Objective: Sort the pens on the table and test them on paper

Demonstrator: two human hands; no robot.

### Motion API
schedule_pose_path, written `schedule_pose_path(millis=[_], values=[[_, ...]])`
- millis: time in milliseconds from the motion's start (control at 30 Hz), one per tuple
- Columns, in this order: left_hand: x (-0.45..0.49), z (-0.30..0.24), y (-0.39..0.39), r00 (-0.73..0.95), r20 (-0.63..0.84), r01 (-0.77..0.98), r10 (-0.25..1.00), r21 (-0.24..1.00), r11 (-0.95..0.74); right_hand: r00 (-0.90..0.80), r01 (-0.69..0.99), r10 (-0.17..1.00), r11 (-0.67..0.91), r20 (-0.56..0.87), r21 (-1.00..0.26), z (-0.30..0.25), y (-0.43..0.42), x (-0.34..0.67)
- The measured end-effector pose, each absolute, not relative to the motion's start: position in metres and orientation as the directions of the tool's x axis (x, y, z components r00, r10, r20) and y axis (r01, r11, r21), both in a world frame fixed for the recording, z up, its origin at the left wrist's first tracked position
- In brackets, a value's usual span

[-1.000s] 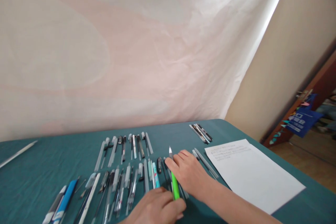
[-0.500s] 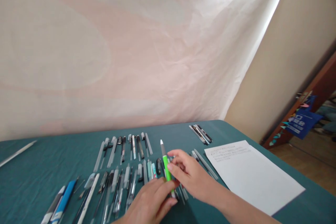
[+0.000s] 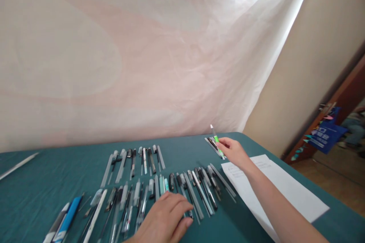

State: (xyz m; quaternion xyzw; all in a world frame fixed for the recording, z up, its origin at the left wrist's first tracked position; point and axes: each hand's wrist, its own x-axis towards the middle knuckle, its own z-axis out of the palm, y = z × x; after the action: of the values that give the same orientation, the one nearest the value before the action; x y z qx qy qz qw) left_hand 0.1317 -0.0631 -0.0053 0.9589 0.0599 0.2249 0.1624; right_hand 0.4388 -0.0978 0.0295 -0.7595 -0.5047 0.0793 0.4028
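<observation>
Over at the far right, my right hand point(image 3: 230, 151) is closed around a green pen point(image 3: 217, 141) with a white tip and grey upper section. The pen is upright with a slight tilt, at the small group of pens point(image 3: 210, 143) at the table's far edge; whether it touches them I cannot tell. My left hand point(image 3: 168, 214) is at the front, thumb and bent fingers apart, holding nothing. It hides part of a row of pens. Beside its fingers lie grey and clear pens point(image 3: 196, 197) and a white-barrelled pen point(image 3: 203, 193).
On the teal tablecloth point(image 3: 25, 190) another pen group point(image 3: 145, 159) lies behind the front row. A blue pen-like item point(image 3: 68, 218) is at the left, a white stick point(image 3: 18, 166) farther left. White paper point(image 3: 296, 197) lies under my right forearm. A pale curtain point(image 3: 156, 64) hangs behind.
My right hand has carried the green pen away from my left hand, to the far right group. My left hand has let go of the pen and stays nearly in place.
</observation>
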Motion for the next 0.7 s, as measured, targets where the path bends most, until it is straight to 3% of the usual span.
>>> schedule_pose_path(millis=[33, 67, 267, 700], values=[[0.132, -0.003, -0.063, 0.898, 0.402, 0.037, 0.181, 0.339, -0.94, 0.543, 0.759, 0.786, -0.309, 0.295, -0.573, 0.024, -0.097, 0.461], [0.133, -0.001, -0.064, 0.9, 0.397, 0.036, 0.178, 0.341, -0.939, 0.58, 0.759, 0.761, -0.377, 0.289, -0.531, 0.018, -0.097, 0.482], [0.134, 0.002, -0.065, 0.904, 0.388, 0.031, 0.178, 0.356, -0.934, 0.687, 0.713, 0.698, -0.592, 0.204, -0.377, -0.013, -0.093, 0.547], [0.134, -0.003, -0.063, 0.875, 0.457, 0.004, 0.159, 0.323, -0.946, 0.675, 0.723, 0.73, -0.626, 0.108, -0.292, -0.039, -0.057, 0.571]])
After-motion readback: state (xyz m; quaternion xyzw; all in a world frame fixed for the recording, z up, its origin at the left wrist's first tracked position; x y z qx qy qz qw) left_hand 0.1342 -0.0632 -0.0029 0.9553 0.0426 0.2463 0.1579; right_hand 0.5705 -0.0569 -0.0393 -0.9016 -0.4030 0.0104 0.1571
